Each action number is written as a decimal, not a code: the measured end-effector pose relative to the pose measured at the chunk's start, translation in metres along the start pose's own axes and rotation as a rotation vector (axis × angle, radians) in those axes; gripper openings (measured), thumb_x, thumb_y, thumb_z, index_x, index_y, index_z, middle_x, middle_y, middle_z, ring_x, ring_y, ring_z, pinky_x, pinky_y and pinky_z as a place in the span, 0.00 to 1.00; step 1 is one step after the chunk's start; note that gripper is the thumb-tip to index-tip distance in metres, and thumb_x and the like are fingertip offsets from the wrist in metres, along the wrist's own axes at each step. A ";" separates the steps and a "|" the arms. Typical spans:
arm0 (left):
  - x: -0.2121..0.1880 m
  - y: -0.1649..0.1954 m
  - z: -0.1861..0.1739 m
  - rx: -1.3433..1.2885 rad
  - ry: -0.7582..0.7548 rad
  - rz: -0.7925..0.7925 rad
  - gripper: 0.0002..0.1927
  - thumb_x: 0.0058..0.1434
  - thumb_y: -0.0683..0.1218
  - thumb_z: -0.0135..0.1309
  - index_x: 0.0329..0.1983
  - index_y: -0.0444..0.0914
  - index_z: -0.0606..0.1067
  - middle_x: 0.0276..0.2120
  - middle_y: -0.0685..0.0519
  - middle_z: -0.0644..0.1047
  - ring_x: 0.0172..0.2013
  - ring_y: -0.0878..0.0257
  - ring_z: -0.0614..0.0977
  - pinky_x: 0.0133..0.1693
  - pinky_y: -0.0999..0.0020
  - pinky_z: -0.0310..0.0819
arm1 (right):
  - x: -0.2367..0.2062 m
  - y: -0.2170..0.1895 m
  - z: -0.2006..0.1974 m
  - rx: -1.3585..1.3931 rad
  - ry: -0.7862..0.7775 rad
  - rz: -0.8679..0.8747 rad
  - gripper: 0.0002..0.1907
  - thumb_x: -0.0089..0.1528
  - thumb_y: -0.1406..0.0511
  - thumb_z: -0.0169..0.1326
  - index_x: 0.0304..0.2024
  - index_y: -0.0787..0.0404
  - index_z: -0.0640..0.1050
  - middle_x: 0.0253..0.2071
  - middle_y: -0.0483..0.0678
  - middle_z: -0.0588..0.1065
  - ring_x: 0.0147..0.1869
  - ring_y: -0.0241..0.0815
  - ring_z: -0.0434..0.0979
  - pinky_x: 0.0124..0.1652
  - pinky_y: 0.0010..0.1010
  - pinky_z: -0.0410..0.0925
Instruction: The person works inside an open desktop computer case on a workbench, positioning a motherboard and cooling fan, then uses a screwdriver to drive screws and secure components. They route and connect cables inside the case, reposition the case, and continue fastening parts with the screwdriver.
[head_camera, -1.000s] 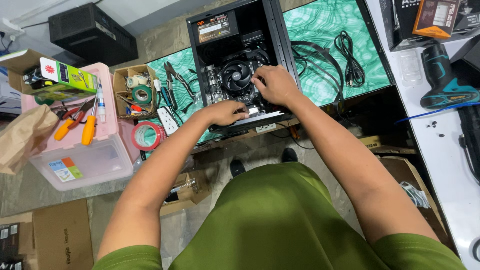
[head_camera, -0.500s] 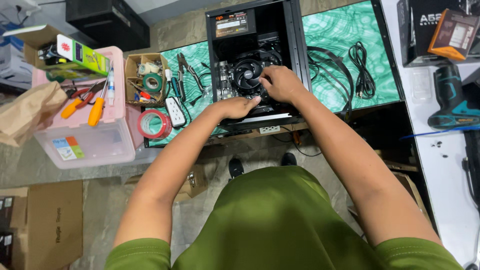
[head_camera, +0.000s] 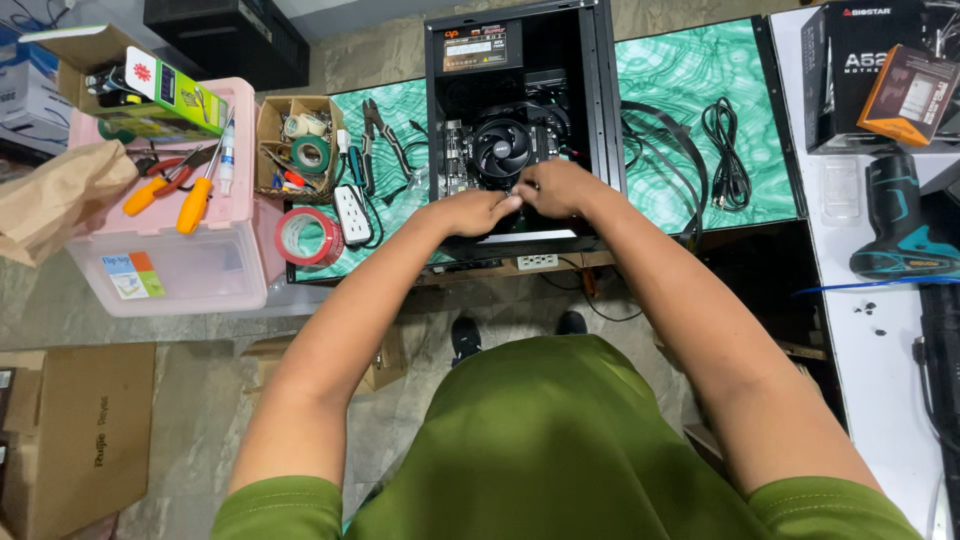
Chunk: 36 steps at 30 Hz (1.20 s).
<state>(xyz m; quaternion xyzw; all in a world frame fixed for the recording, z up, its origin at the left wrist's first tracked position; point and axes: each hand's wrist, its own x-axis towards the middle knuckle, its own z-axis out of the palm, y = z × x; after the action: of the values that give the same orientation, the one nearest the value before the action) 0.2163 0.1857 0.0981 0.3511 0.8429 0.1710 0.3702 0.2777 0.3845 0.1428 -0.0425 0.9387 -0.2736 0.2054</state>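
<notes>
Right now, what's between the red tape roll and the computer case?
In the head view, a white power strip lies between the red tape roll and the computer case, with pliers just above it.

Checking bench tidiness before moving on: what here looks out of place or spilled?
A few small dark bits, probably screws, lie loose on the white table beside the teal power drill. Otherwise nothing stands out; both hands meet inside the open computer case.

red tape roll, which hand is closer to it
Left. The left hand is inside the open pc case, just right of the red tape roll and the power strip. The right hand sits further right, touching the left hand below the cooler fan.
</notes>
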 end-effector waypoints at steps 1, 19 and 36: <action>-0.003 0.002 -0.001 0.043 0.029 0.024 0.29 0.67 0.64 0.40 0.55 0.38 0.75 0.50 0.39 0.78 0.54 0.40 0.77 0.54 0.48 0.70 | 0.000 0.000 0.001 -0.010 -0.067 0.001 0.18 0.65 0.55 0.54 0.52 0.55 0.80 0.48 0.58 0.79 0.54 0.59 0.78 0.53 0.46 0.70; -0.036 0.023 -0.027 0.102 0.051 0.148 0.23 0.54 0.47 0.66 0.54 0.42 0.79 0.41 0.43 0.83 0.45 0.48 0.84 0.47 0.56 0.77 | -0.008 -0.007 -0.002 -0.109 -0.202 -0.054 0.17 0.55 0.65 0.63 0.48 0.56 0.82 0.44 0.54 0.82 0.50 0.54 0.82 0.50 0.41 0.73; -0.020 -0.001 -0.021 0.152 0.003 0.186 0.22 0.50 0.44 0.68 0.50 0.40 0.80 0.43 0.45 0.83 0.46 0.50 0.84 0.47 0.58 0.77 | 0.009 0.002 0.017 -0.042 -0.234 -0.072 0.17 0.54 0.70 0.64 0.46 0.56 0.84 0.43 0.52 0.83 0.48 0.51 0.82 0.48 0.40 0.73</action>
<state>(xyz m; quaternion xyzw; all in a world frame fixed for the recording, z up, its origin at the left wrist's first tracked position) 0.2099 0.1703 0.1216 0.4544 0.8178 0.1409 0.3238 0.2766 0.3755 0.1253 -0.1122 0.9118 -0.2543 0.3024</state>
